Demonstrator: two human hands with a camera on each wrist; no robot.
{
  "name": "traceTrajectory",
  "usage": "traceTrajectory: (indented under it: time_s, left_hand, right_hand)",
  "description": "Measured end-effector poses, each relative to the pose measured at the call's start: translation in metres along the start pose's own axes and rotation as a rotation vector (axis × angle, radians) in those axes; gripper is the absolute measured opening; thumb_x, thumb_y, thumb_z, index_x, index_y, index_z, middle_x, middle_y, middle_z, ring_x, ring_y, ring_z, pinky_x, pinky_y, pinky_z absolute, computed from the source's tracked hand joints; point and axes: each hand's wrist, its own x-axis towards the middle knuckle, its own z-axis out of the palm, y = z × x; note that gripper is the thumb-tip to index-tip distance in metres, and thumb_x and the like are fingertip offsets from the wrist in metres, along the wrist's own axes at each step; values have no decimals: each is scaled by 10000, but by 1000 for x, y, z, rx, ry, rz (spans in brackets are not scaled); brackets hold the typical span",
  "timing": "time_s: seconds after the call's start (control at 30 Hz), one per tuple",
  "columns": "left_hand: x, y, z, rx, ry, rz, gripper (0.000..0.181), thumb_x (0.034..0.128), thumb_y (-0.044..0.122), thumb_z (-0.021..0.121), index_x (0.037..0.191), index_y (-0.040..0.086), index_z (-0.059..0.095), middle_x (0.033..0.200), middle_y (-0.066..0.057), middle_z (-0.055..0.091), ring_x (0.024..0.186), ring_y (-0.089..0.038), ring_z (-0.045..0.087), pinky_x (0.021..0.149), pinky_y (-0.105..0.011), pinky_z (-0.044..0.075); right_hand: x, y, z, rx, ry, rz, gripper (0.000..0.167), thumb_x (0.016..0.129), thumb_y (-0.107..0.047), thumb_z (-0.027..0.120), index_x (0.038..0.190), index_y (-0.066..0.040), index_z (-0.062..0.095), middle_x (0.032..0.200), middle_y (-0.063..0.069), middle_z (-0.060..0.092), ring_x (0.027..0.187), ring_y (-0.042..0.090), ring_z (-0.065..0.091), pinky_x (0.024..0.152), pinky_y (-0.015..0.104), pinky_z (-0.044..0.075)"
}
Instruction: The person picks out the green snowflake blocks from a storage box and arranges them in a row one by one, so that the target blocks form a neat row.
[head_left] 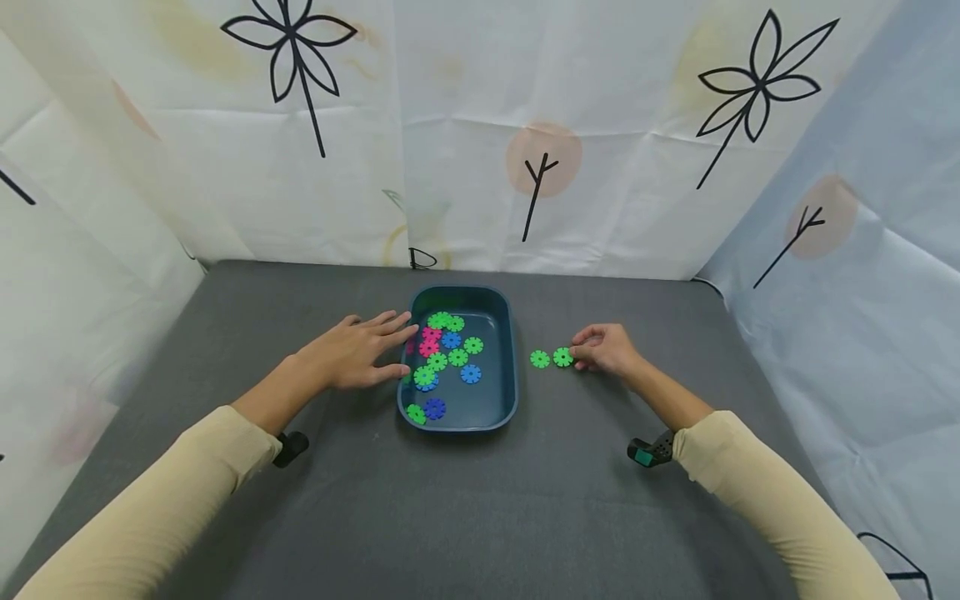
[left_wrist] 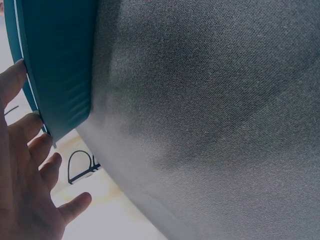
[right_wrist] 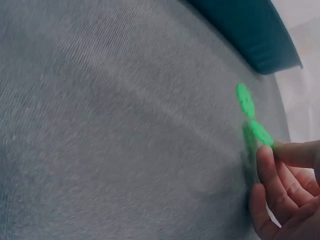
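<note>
My left hand [head_left: 362, 350] has its fingers spread straight, touching the left rim of a dark blue tray [head_left: 495, 408]. In the left wrist view, the fingertips [left_wrist: 34, 119] meet the tray's rim. To the right of the tray, my right hand [head_left: 606, 350] pinches a green notched disc [head_left: 562, 357] between thumb and fingers. A second green disc [head_left: 539, 359] sits just left of it. In the right wrist view the held disc [right_wrist: 261, 133] is tilted, its edge close to the other disc [right_wrist: 245, 100]; whether they are joined I cannot tell.
Inside the tray lie several more notched discs: green [head_left: 473, 345], light blue [head_left: 471, 374], pink [head_left: 428, 348] and dark blue [head_left: 434, 408]. A grey cloth [head_left: 480, 517] covers the table. White printed curtains [head_left: 480, 133] hang behind and at both sides.
</note>
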Motion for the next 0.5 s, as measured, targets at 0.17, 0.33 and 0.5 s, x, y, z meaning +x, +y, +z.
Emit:
traceTrajectory:
  time_s: [0.17,0.33,0.5]
  left_hand:
    - [0,0,0,-2,-2,-3,748,984,531,522,1559,92,331,1625,-147,247,1484,-375,233,1085,-684,263]
    - [1,-1,1,0,1,-2,747,986,535,515,1562,100,327,1627,-142,245,1486,-370,232,1083,-686,263]
    - [2,-2,3,-1,-3,-4,752,983,542,513,1565,106,322,1630,-137,238,1489,-366,222,1087,-685,259]
  right_hand:
    - [1,6,1,-30,-15,6,244,934,-59,681,1119,91,630,836,120,742,671,145,700,582,290,520]
    - [2,7,3,-64,2,-31,221,933,-67,680,1086,88,639,823,120,738,663,148,693,561,286,508]
    - [1,9,4,-83,8,-50,217,933,-77,683,1072,84,642,813,121,732,656,149,686,559,281,505]
